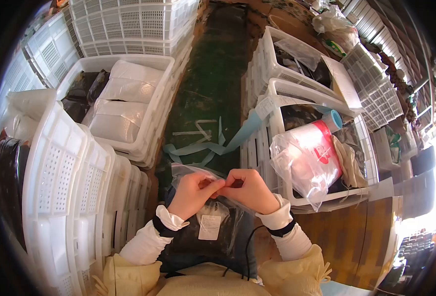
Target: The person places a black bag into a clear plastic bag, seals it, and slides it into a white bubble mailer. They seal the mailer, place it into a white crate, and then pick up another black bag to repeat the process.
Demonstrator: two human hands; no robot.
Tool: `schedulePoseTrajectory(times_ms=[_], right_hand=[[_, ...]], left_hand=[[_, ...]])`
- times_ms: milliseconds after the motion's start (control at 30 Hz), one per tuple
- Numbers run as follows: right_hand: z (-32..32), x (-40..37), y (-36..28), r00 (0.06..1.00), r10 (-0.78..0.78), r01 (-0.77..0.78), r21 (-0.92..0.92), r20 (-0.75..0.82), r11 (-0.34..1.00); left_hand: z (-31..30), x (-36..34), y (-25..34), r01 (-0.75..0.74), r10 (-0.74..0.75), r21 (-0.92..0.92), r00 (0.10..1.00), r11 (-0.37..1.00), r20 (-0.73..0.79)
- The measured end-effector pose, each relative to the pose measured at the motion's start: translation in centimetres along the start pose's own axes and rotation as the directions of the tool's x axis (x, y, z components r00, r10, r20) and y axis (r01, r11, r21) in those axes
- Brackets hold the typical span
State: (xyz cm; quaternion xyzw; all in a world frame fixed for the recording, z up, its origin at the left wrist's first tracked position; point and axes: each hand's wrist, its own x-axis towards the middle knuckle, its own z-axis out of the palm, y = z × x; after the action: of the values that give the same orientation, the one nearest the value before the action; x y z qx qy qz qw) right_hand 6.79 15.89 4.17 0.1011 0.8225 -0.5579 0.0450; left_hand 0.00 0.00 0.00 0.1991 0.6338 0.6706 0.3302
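My left hand and my right hand meet at the upper part of a clear plastic bag, thumbs and fingers pinched together on its film. Dark contents fill the bag's lower part, which lies over my lap. A white printed label shows on its front. Loose film from the bag's top sticks out beyond my left fingers. Just past my hands, a pale blue paper strip trails in loops from the crates on the right down to the floor.
Stacked white plastic crates stand close on my left; one crate holds white and black packages. At right, another crate carries a pink-and-white roll in clear plastic. Between the stacks runs a green floor with white scraps.
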Motion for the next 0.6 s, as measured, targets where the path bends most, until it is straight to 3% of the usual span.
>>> schedulePoseTrajectory(times_ms=[167, 200, 267, 367, 400, 500, 600], right_hand=[[-0.7, -0.1, 0.9, 0.999, 0.044, -0.04, 0.182, -0.02, 0.982], [-0.5, 0.1, 1.0, 0.981, -0.066, 0.07, 0.016, -0.181, 0.997], [0.1, 0.4, 1.1, 0.842, -0.339, 0.195, -0.35, -0.419, 0.916], [0.0, 1.4, 1.2, 0.763, -0.466, 0.186, -0.538, -0.448, 0.822], [0.0, 1.6, 1.3, 0.757, -0.471, 0.178, -0.552, -0.452, 0.815], [0.1, 2.6, 1.7, 0.747, -0.482, 0.165, -0.575, -0.457, 0.801], [0.0, 3.1, 2.2, 0.751, -0.464, 0.149, -0.564, -0.47, 0.812]], left_hand=[[0.4, -0.2, 0.1, 0.029, -0.029, -0.04, 1.0, 0.999, 0.004], [0.4, -0.3, 0.1, 0.057, -0.057, -0.03, 0.998, 0.998, 0.005], [0.5, -1.0, -0.1, 0.114, -0.114, -0.009, 0.993, 0.993, 0.008], [0.6, -3.3, 0.4, 0.105, -0.109, 0.078, 0.993, 0.991, 0.047], [0.8, -4.3, 0.7, 0.131, -0.131, 0.056, 0.991, 0.99, -0.005], [0.6, -7.1, 0.9, -0.016, -0.001, 0.376, 0.999, 0.927, 0.045], [1.5, -9.9, 0.5, -0.122, 0.099, 0.447, 0.992, 0.886, 0.074]])
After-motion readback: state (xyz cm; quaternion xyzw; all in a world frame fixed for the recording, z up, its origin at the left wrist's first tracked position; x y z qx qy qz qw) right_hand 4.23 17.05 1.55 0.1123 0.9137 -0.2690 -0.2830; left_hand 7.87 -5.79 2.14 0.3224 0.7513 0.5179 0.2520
